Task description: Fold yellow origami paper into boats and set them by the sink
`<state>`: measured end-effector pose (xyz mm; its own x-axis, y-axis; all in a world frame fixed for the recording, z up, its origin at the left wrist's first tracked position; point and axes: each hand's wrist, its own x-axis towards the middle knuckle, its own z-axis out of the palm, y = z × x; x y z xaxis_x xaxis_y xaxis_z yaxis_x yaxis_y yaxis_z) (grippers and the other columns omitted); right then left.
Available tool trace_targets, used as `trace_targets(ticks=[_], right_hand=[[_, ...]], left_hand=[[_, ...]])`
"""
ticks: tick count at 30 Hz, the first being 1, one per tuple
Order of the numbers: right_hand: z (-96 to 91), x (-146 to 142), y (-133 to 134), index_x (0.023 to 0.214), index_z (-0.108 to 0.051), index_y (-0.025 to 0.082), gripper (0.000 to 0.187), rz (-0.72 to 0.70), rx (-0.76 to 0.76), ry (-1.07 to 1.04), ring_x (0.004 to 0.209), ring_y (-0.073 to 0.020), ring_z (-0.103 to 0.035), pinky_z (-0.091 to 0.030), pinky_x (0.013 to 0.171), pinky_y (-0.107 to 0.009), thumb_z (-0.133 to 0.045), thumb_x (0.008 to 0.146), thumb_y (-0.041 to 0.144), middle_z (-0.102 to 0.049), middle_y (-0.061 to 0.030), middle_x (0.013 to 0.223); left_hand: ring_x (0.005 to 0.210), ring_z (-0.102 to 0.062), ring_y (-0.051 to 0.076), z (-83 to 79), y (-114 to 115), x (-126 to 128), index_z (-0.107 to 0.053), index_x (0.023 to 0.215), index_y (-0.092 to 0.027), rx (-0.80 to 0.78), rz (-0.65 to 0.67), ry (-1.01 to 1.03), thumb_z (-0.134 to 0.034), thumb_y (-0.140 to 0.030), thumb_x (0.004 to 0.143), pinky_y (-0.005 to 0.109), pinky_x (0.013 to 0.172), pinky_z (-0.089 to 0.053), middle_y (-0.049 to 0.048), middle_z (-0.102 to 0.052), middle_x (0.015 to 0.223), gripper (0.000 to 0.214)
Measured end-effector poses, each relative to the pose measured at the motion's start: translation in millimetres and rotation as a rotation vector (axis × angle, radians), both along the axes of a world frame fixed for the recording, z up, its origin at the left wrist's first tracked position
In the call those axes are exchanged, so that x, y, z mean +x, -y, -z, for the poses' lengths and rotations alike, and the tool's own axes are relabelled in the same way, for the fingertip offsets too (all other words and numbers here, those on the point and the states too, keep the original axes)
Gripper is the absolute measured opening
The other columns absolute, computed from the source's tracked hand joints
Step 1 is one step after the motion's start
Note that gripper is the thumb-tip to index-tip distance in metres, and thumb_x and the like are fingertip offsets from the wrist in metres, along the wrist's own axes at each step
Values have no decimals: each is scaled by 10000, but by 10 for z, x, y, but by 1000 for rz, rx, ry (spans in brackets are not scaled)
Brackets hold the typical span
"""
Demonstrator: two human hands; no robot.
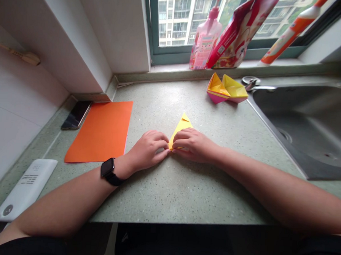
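Observation:
A piece of yellow folded paper (183,124), shaped like a triangle with a small flap at its tip, lies on the speckled counter in front of me. My left hand (149,149), with a black watch (108,167) at the wrist, pinches the paper's lower left corner. Curled over the lower part of the same paper, my right hand (194,144) has its thumb and fingertips pressed close to my left fingertips. The lower right of the paper is hidden under my right hand.
Left of my hands lies an orange sheet (104,131), beside a dark phone (76,115) and a white device (27,188). Folded paper boats (218,92) stand at the back right, near the steel sink (308,123). A pink pump bottle (206,42) is on the windowsill.

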<state>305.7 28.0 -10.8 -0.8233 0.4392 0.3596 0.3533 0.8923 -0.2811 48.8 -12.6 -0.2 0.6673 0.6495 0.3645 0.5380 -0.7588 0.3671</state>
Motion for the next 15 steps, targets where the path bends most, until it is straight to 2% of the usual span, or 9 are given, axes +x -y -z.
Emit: trace_targets(ticks=[6,12,15], right_hand=[[-10,-69,9,932,-773,229,212,69,-127,-21,891,-219,-674,-507,832,-367,-641,1069,322,-747,-76,971],[-11,-81,6,891,-745,215,206,106,-152,-22,900,-223,-659,-510,832,-370,-668,1048,323,-724,-89,1000],[-24,-85,-10,892,-740,217,178,120,-222,-10,908,-223,-658,-514,822,-363,-700,1030,322,-708,-83,993]], left_hand=[[1133,-665,241,32,-56,-40,-766,906,-219,-78,-36,40,-688,-236,1056,505,1120,-502,63,-748,1227,169],[1153,-646,248,49,-70,-41,-771,896,-222,-136,-49,50,-681,-253,1069,519,1131,-499,64,-735,1251,197],[1156,-654,248,26,-83,-47,-764,924,-221,-155,-44,65,-686,-255,1061,506,1122,-511,67,-737,1238,161]])
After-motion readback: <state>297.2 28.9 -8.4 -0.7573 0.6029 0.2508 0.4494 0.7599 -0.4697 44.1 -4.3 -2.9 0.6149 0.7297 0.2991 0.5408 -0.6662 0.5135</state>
